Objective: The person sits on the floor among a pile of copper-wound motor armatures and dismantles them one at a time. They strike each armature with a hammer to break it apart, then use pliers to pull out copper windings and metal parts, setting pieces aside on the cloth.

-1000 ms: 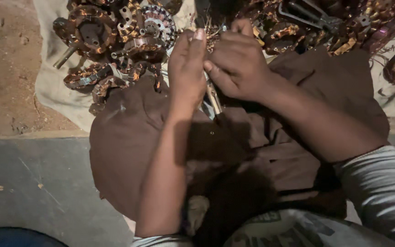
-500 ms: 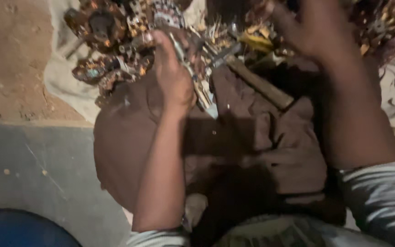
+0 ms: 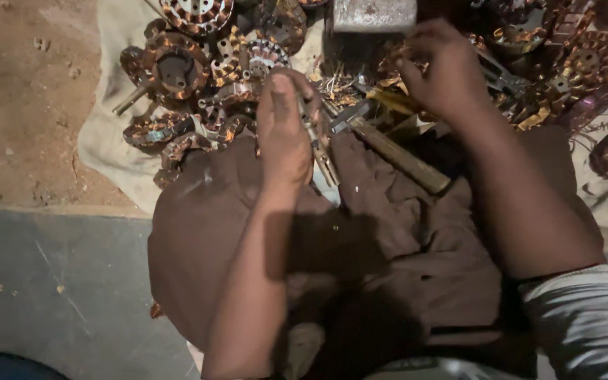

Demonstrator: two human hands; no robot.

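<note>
Held upright in the left hand (image 3: 284,134), grip clenched around it: a slim metal hand tool with a narrow shaft (image 3: 320,151), lower end pointing down toward the lap, just above the brown cloth (image 3: 388,232) spread over the knees. Reaching forward into the scrap heap, the right hand (image 3: 445,70), fingers curled down on a tangle of copper-coloured wire and metal bits (image 3: 388,95) (whether anything is actually pinched there cannot be told). Lying between the two hands, a hammer with a wooden handle (image 3: 399,156), slanting from the heap down onto the cloth, metal head end near the left hand's tool. Beyond the left hand, a pile of round copper-wound motor stators (image 3: 177,67), rusty brown, some with short shafts sticking out, resting on a pale dirty sheet (image 3: 110,141) laid on sandy ground (image 3: 22,105). At the top edge, a grey rectangular metal block (image 3: 374,14). Further right, more wound coils and toothed metal rings (image 3: 592,63). Nearer the body, a grey concrete floor (image 3: 58,281) and a light grey striped sleeve (image 3: 585,317) on the right arm.
</note>
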